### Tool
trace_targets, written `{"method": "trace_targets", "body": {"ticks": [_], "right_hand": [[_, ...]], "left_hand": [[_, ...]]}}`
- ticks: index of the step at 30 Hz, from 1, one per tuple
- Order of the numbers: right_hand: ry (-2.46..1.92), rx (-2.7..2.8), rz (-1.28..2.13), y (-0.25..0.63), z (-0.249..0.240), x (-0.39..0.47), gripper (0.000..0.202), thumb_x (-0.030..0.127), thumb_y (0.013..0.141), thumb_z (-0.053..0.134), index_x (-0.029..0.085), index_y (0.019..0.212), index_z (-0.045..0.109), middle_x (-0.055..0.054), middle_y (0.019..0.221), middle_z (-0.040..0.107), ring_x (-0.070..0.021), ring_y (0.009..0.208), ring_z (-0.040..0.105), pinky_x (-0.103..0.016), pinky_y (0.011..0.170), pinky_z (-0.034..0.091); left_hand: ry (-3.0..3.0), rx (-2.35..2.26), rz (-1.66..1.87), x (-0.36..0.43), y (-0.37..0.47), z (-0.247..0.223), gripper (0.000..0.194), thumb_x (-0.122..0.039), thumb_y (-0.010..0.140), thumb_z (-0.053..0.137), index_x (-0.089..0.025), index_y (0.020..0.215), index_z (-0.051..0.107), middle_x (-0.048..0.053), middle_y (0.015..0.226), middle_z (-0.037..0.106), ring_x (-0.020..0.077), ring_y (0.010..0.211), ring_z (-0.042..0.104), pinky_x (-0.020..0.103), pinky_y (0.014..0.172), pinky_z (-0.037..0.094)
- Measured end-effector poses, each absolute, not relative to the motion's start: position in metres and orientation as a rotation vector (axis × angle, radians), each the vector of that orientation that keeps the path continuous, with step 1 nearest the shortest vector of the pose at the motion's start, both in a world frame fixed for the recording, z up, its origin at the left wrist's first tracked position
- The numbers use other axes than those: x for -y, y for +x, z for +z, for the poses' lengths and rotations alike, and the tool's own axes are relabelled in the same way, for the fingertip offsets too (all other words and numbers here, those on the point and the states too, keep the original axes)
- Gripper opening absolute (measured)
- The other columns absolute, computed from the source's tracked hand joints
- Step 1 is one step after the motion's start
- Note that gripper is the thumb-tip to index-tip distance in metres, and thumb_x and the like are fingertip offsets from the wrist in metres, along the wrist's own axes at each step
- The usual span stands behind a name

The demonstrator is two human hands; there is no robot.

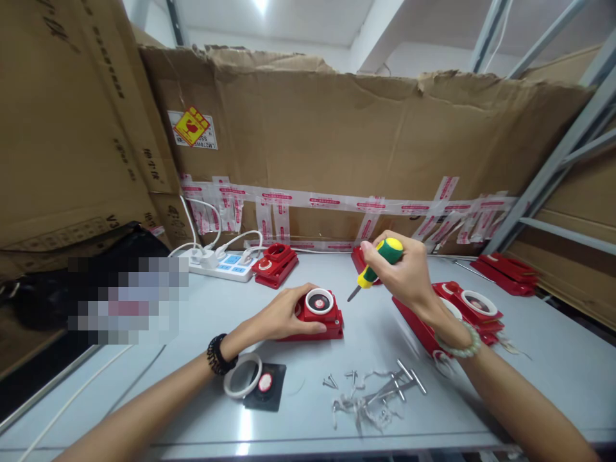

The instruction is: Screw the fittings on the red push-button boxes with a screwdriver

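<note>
While the left hand point(283, 316) lies curled over the near-left side of a red unit point(318, 316) at the middle of the worktop point(553, 359), fingers wrapped loosely round its edge and thumb along its front, the right hand point(403, 273) grips a screwdriver point(374, 271) in a closed fist. The tool's green-and-yellow handle sticks out above the fingers; its tip points down and left, hanging just above and to the right of the unit without touching it. A white ring point(319, 300) with a dark centre sits on top of the unit.

Near the front edge, just by the left wrist, lie a loose white ring point(242, 377) and a black square plate point(265, 387) bearing a small red-and-white disc. To their right, screws point(331, 382), metal pins point(407, 377) and pale scraps point(359, 410) are scattered.

More red units point(474, 307) are stacked toward the right edge, under and beyond the right forearm. Another red unit point(275, 263) stands by the back edge beside a white power strip point(222, 265) with plugs and white cables. Taped cardboard point(366, 141) walls the back of the worktop, and a blurred patch covers part of the left side.
</note>
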State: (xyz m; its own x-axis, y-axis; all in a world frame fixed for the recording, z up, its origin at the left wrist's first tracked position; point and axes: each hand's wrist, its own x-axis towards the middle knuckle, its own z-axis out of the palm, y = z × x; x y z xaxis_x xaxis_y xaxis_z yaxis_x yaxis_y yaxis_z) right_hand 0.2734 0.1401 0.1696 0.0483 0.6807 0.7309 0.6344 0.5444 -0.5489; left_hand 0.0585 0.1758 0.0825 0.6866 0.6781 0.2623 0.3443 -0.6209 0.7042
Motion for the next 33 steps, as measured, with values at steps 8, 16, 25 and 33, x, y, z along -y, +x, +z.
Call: {"method": "trace_targets", "body": {"ticks": [8,16,25,33], "right_hand": [[-1.208,1.688,0.112,0.269,0.153,-0.159,0.027,0.036,0.078,0.055,0.019,0.058,0.048,0.004,0.051,0.047,-0.0098,0.047,0.043,-0.023,0.048,0.035],[-1.223,1.677,0.150,0.271,0.149,-0.164,0.027,0.038,0.079,0.054,0.019,0.060,0.048,0.004,0.051,0.047,-0.0100,0.047,0.043,-0.023,0.046,0.035],[-1.219,1.671,0.162,0.271,0.148,-0.166,0.025,0.037,0.078,0.055,0.019,0.061,0.050,0.003,0.050,0.049,-0.0099,0.046,0.045,-0.023,0.046,0.035],[-1.269,1.750,0.193,0.267,0.156,-0.169,0.024,0.036,0.077,0.054,0.019,0.061,0.048,0.004,0.049,0.049,-0.0104,0.044,0.044,-0.023,0.045,0.035]], "left_hand": [[2.262,-0.825,0.655,-0.169,0.063,0.083,0.056,-0.047,0.066,0.073,-0.018,0.110,0.054,0.005,0.097,0.066,0.0234,0.086,0.062,0.033,0.077,0.048],[2.216,-0.777,0.661,-0.167,0.065,0.085,0.051,-0.041,0.068,0.073,-0.019,0.110,0.054,0.004,0.101,0.066,0.0218,0.088,0.062,0.032,0.079,0.048],[2.221,-0.785,0.668,-0.168,0.063,0.083,0.054,-0.044,0.067,0.074,-0.018,0.111,0.054,0.005,0.100,0.065,0.0228,0.088,0.061,0.033,0.078,0.047],[2.252,-0.809,0.680,-0.166,0.062,0.085,0.053,-0.046,0.066,0.074,-0.017,0.107,0.056,0.006,0.096,0.065,0.0233,0.085,0.061,0.032,0.075,0.048]]}}
